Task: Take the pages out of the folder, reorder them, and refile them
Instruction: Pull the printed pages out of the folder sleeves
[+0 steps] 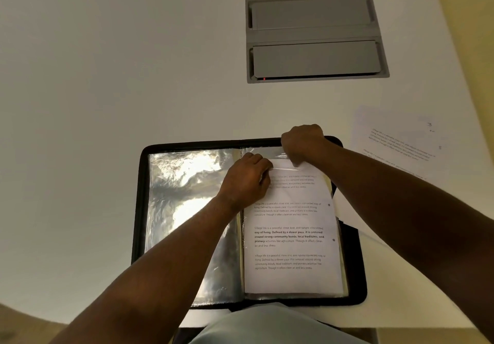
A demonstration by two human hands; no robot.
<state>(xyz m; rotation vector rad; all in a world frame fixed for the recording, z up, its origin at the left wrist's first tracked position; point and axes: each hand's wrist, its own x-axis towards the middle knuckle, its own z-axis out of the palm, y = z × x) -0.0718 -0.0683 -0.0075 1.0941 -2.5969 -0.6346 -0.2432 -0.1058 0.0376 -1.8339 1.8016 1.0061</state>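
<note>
A black zip folder (139,210) lies open on the white table, with shiny clear sleeves (184,210) on its left half. On its right half a printed page (291,236) sits in a clear sleeve. My left hand (246,180) pinches the page's top left corner with curled fingers. At the sleeve's top edge, near the folder's far rim, my right hand (303,143) grips the plastic. Loose printed pages (395,143) lie on the table to the right of the folder, one partly under my right forearm.
A grey cable hatch (312,36) with two lids is set into the white table (107,76) beyond the folder. The table's rounded edge runs down the right side. My light clothing shows at the bottom, against the near table edge.
</note>
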